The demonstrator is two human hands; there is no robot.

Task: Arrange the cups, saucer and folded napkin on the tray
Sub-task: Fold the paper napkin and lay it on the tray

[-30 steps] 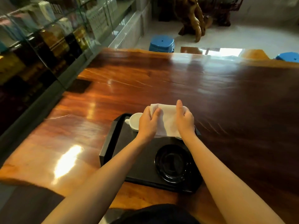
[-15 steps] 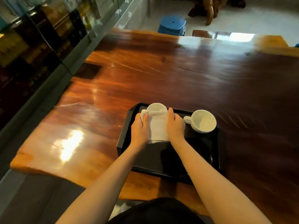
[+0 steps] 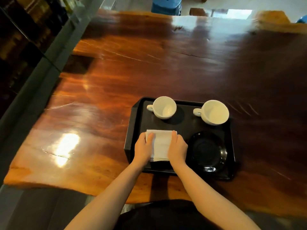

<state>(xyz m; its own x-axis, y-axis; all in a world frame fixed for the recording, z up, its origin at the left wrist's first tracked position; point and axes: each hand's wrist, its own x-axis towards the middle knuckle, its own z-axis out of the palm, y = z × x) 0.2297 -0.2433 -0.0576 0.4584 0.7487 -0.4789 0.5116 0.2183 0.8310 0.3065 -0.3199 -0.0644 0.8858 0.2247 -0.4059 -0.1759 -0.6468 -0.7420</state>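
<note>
A black tray lies on the glossy wooden table near its front edge. Two white cups stand upright in the tray's far half: one at the far left, the other at the far right, both handles pointing left. A black saucer sits in the near right corner. A folded white napkin lies flat in the near left part. My left hand holds the napkin's left edge and my right hand holds its right edge.
The wooden table stretches far beyond the tray. A glass cabinet runs along the left side. A blue stool stands past the table's far edge. My dark clothing shows at the bottom.
Both hands brought the napkin from the tray's far side, near the left cup, down to the near left part. The view tilted downward, so both cups and the saucer show.
</note>
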